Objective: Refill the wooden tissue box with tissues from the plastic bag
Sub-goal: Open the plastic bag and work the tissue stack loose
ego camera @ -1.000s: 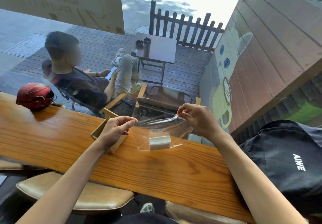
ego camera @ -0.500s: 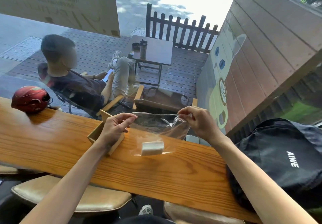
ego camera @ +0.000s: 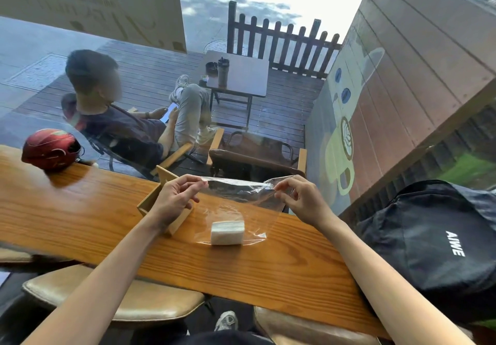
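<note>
A clear plastic bag (ego camera: 241,197) stands upright on the wooden counter (ego camera: 94,215), its bottom resting on the wood. A white stack of tissues (ego camera: 227,232) lies inside at the bottom. My left hand (ego camera: 174,199) pinches the bag's top left corner and my right hand (ego camera: 300,199) pinches the top right corner, so the mouth is stretched between them. The light wooden tissue box (ego camera: 161,197) sits just behind and under my left hand, partly hidden by it.
A red helmet (ego camera: 51,148) rests at the counter's far left. A black bag (ego camera: 434,237) lies on the right end. A window runs along the counter's far edge; a person sits in a chair outside. Padded stools (ego camera: 120,299) stand below the counter.
Both hands have pulled the bag's top edge taut and level. My left hand now holds the corner it was reaching toward; the tissue stack stays at the bottom.
</note>
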